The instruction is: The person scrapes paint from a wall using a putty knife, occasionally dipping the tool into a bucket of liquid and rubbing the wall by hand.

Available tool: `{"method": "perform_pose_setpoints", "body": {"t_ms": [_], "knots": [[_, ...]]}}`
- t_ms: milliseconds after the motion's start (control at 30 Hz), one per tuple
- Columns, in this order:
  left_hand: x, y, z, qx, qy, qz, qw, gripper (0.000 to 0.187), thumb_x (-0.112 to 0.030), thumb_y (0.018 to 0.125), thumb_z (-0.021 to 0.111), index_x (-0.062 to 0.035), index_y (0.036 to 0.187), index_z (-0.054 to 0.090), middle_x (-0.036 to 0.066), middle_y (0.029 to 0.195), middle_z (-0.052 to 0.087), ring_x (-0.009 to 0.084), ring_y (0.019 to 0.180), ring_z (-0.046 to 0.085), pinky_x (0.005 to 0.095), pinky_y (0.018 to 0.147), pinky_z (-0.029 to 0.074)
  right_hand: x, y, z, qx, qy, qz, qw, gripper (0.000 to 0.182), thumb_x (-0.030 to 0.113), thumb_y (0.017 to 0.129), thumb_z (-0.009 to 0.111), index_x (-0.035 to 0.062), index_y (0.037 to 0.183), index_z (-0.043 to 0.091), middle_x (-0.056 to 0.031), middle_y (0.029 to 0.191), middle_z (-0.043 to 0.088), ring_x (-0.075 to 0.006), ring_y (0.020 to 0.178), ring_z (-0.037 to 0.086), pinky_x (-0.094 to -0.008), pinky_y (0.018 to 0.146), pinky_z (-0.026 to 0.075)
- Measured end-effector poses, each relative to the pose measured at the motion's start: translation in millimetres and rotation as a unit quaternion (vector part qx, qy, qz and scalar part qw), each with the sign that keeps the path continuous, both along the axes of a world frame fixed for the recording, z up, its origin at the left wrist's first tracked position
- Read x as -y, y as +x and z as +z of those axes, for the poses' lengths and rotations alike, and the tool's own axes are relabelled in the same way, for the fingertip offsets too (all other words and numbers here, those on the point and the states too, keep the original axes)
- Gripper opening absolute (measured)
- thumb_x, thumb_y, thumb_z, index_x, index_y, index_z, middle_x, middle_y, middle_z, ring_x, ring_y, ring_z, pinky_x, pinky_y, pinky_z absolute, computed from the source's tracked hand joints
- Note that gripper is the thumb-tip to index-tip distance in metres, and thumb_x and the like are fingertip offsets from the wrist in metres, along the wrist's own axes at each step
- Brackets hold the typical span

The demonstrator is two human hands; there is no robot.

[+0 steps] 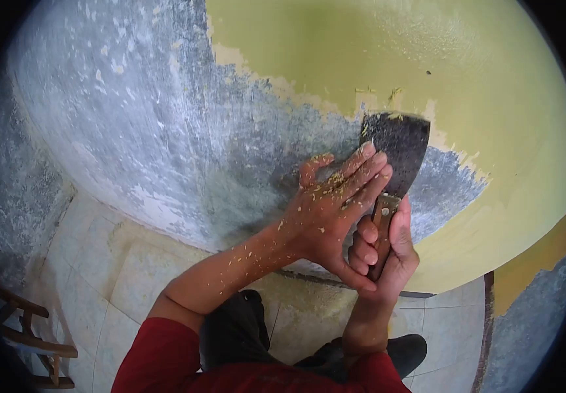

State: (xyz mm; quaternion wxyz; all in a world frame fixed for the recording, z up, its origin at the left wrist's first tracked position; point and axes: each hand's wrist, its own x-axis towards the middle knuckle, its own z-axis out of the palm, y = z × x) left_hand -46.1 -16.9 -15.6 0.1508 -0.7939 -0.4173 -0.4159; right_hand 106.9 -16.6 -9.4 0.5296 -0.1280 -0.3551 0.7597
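A wide metal scraper [397, 147] with a wooden handle [382, 229] lies against the wall, blade upward, its edge at the border of the yellow-green paint [492, 85]. My right hand [391, 245] is wrapped round the handle. With fingers spread, my left hand [335, 203] rests its fingertips on the left side of the blade, and its thumb reaches toward the handle. Paint flakes cover the back of my left hand and forearm. Bare grey wall [230, 144] shows left of the blade and in a patch to its right.
A wooden piece of furniture [34, 334] stands at the lower left. Tiled floor [145, 275] with dust runs below the wall. My legs and dark shoe [407, 352] are at the bottom. Another wall part, yellow and grey [532, 314], is at the right.
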Motion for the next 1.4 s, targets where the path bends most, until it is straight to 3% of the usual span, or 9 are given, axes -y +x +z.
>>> {"method": "perform_pose_setpoints", "body": {"t_ms": [167, 333, 433, 633, 700, 933, 1133, 1400], "knots": [[9, 3, -7, -0.001, 0.002, 0.0, 1.0, 0.136, -0.093, 0.054, 0.059, 0.0051, 0.145, 0.038, 0.021, 0.152, 0.038, 0.0339, 0.144, 0.034, 0.0561, 0.106, 0.019, 10, 2, -6, -0.022, 0.026, 0.034, 0.999, 0.05, 0.033, 0.104, 0.045, 0.0135, 0.148, 0.03, -0.0065, 0.08, 0.05, -0.0079, 0.049, 0.041, -0.021, 0.04, 0.037], [11, 0, 13, 0.001, 0.014, 0.024, 1.0, 0.137, -0.094, 0.052, 0.059, 0.0047, 0.145, 0.039, 0.021, 0.152, 0.038, 0.0344, 0.144, 0.034, 0.0568, 0.106, 0.019, 7, -2, 18, -0.035, -0.024, 0.036, 0.998, 0.042, 0.034, 0.106, 0.041, 0.0179, 0.145, 0.035, -0.0054, 0.081, 0.048, -0.0073, 0.05, 0.041, -0.0191, 0.037, 0.035], [14, 0, -1, -0.009, 0.0, 0.017, 1.0, 0.138, -0.093, 0.05, 0.061, 0.0049, 0.145, 0.039, 0.021, 0.151, 0.039, 0.0344, 0.144, 0.034, 0.0548, 0.106, 0.017, 12, -1, -6, -0.072, -0.033, 0.062, 0.995, 0.041, 0.033, 0.107, 0.04, 0.0186, 0.145, 0.036, -0.006, 0.08, 0.048, -0.0083, 0.05, 0.042, -0.0204, 0.037, 0.036], [9, -4, 20, -0.018, 0.031, 0.053, 0.998, 0.139, -0.094, 0.048, 0.062, 0.0048, 0.144, 0.04, 0.021, 0.15, 0.04, 0.0328, 0.144, 0.034, 0.0529, 0.108, 0.015, -5, -5, 11, -0.07, -0.042, 0.071, 0.994, 0.036, 0.037, 0.107, 0.039, 0.0099, 0.13, 0.043, -0.0052, 0.078, 0.048, -0.0073, 0.049, 0.041, -0.0204, 0.036, 0.035], [16, -6, 6, -0.01, -0.004, 0.018, 1.0, 0.139, -0.093, 0.05, 0.061, 0.0045, 0.145, 0.038, 0.02, 0.152, 0.039, 0.033, 0.144, 0.033, 0.0578, 0.105, 0.019, 6, -2, -3, -0.045, -0.015, 0.076, 0.996, 0.046, 0.032, 0.105, 0.043, 0.0158, 0.147, 0.032, -0.0079, 0.083, 0.049, -0.0091, 0.052, 0.043, -0.0221, 0.041, 0.038], [24, -15, 15, -0.01, -0.014, -0.008, 1.0, 0.139, -0.093, 0.05, 0.061, 0.0057, 0.145, 0.038, 0.021, 0.151, 0.039, 0.0344, 0.144, 0.034, 0.0573, 0.106, 0.019, 22, -10, 6, -0.078, -0.023, 0.09, 0.993, 0.047, 0.031, 0.105, 0.044, 0.0145, 0.147, 0.031, -0.0071, 0.083, 0.049, -0.008, 0.052, 0.042, -0.0216, 0.041, 0.038], [16, -16, 9, -0.031, -0.011, 0.023, 0.999, 0.138, -0.091, 0.051, 0.063, 0.0069, 0.144, 0.037, 0.022, 0.151, 0.039, 0.0354, 0.143, 0.034, 0.0562, 0.107, 0.019, 2, -13, 7, -0.01, 0.01, 0.072, 0.997, 0.046, 0.033, 0.103, 0.046, 0.0161, 0.144, 0.033, -0.0033, 0.081, 0.048, -0.0063, 0.05, 0.041, -0.0195, 0.039, 0.036], [10, -21, 13, -0.028, 0.007, 0.011, 1.0, 0.138, -0.09, 0.051, 0.065, 0.0063, 0.145, 0.036, 0.023, 0.151, 0.039, 0.0365, 0.143, 0.035, 0.0554, 0.107, 0.02, 1, -15, 1, -0.033, 0.027, 0.07, 0.997, 0.049, 0.027, 0.104, 0.044, 0.0152, 0.15, 0.028, -0.0067, 0.083, 0.049, -0.0083, 0.053, 0.042, -0.0216, 0.044, 0.038]]}}
